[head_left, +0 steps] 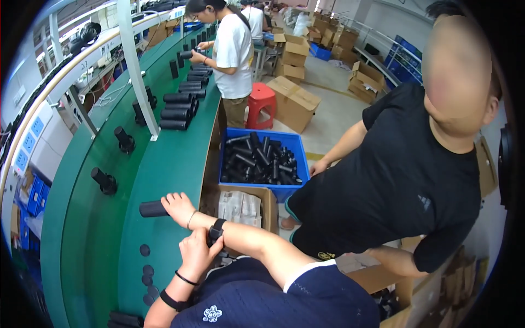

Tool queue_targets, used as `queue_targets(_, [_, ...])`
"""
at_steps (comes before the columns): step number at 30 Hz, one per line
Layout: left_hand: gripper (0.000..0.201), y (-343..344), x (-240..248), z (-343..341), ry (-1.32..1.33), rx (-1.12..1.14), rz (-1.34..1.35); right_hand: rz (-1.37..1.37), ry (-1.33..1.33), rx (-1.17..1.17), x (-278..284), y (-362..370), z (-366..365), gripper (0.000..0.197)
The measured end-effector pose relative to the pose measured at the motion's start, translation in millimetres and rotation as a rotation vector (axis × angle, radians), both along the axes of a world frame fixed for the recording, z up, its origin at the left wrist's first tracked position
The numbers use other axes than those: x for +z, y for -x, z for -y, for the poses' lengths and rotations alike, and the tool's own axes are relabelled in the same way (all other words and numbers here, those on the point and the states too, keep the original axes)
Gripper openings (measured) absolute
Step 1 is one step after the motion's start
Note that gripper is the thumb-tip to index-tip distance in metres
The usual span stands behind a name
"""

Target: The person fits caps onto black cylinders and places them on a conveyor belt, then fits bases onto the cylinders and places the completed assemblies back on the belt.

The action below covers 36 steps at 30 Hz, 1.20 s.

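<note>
My right hand [179, 209] lies over one end of a black cylinder [152, 209] on the green bench, its fingers spread apart. On my right wrist sits a black strapped device [216, 232], with a thin bracelet nearer the hand. My left hand [199, 250] is closed at that device, thumb and fingers pinching it and its strap. Several flat black discs [145, 250] lie on the bench to the left of my left hand. More black cylinders [126, 319] are at the bench's near end, partly cut off.
Black flanged parts [104, 181] stand along the green belt [82, 229]. Farther up the bench [158, 169] lie rows of black tubes [178, 109], where a co-worker [232, 49] handles one. A blue crate [262, 133] of black parts and a carton [270, 210] adjoin the bench. Another person [383, 164] stands close right.
</note>
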State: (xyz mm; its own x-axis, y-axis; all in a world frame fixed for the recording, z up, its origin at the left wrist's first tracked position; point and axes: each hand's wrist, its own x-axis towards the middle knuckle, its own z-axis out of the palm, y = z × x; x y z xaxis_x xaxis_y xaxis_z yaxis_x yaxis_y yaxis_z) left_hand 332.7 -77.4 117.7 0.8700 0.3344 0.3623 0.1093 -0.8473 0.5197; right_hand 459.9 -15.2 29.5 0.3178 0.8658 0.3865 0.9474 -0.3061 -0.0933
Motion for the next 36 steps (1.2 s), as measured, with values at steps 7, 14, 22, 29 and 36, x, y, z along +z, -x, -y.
queue_targets(7, [0.021,75.1,-17.4,-65.9,0.451,0.281,0.217,-0.581,-0.115,0.121,34.2,37.6,26.9,0.068])
queue_targets(14, [0.072,142.9,-17.4,-104.4,0.959,0.213,0.484,-1.107,-0.181,0.545,33.4,123.2,66.6,0.078])
queue_targets(22, [0.067,218.4,-16.6,-93.5,0.653,0.284,0.357,-1.676,-0.026,0.734,51.1,142.7,37.2,0.047])
queue_targets(29, [0.065,253.7,-15.8,-75.8,0.195,0.4,0.217,-1.766,0.105,0.726,50.2,188.3,28.8,0.043])
queue_targets(36, [0.058,273.2,-39.8,-49.6,0.228,0.514,-0.005,-1.707,0.246,0.548,42.0,219.7,46.8,0.034])
